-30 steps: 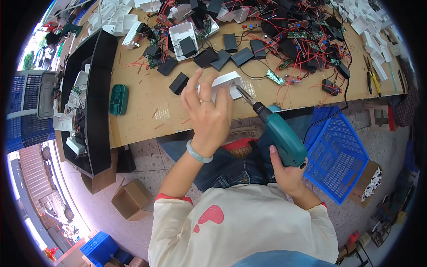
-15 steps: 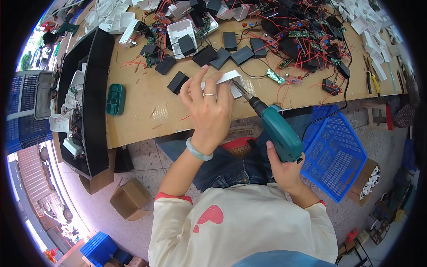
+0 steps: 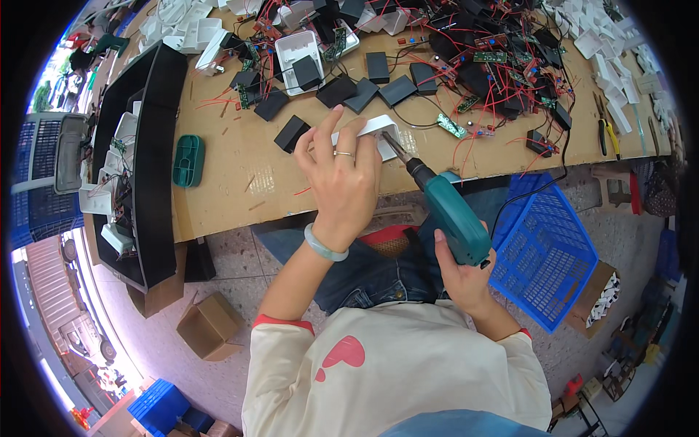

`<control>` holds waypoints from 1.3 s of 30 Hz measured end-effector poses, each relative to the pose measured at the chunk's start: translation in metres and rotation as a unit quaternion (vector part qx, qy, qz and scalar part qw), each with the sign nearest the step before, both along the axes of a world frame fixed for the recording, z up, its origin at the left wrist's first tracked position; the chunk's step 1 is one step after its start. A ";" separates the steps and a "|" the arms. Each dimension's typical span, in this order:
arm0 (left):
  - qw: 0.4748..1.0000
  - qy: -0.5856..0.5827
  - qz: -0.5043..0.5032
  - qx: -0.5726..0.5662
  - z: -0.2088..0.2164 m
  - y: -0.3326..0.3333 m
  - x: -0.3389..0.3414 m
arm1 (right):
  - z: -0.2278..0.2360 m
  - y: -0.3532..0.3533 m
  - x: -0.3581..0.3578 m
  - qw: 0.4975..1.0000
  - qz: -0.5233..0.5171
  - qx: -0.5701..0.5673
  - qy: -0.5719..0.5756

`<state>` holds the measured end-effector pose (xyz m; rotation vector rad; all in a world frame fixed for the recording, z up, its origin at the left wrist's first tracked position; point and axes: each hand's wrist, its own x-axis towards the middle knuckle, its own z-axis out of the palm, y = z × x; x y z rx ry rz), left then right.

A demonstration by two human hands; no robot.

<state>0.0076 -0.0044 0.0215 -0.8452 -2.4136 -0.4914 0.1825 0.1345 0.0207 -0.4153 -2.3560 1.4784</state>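
In my right hand point(image 3: 466, 275) is a green electric screwdriver point(image 3: 456, 220), gripped round its body and slanted up to the left. Its bit reaches the inside of a white plastic housing point(image 3: 378, 126) at the table's front edge. My left hand point(image 3: 340, 171) holds that housing against the table, fingers bent over it; the hand hides much of the housing. A black box-shaped block point(image 3: 292, 134) lies just left of my left fingertips. Beyond the housing lie several more black blocks point(image 3: 397, 92) and a small green circuit board point(image 3: 451, 125).
A black bin point(image 3: 156, 167) with white housings stands at the table's left, beside a green divided tray point(image 3: 188, 161). Circuit boards with red wires point(image 3: 495, 80) heap at the back. Pliers point(image 3: 606, 131) lie at the right; a blue crate point(image 3: 546, 251) stands below.
The screwdriver and my right hand have shifted very slightly left. The bit stays in the white housing, and my left hand keeps its hold. The whole view has moved a little.
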 end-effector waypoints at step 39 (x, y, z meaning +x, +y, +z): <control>1.000 0.015 -0.009 0.018 -0.005 0.002 -0.002 | -0.002 0.002 0.005 0.998 -0.002 0.043 0.037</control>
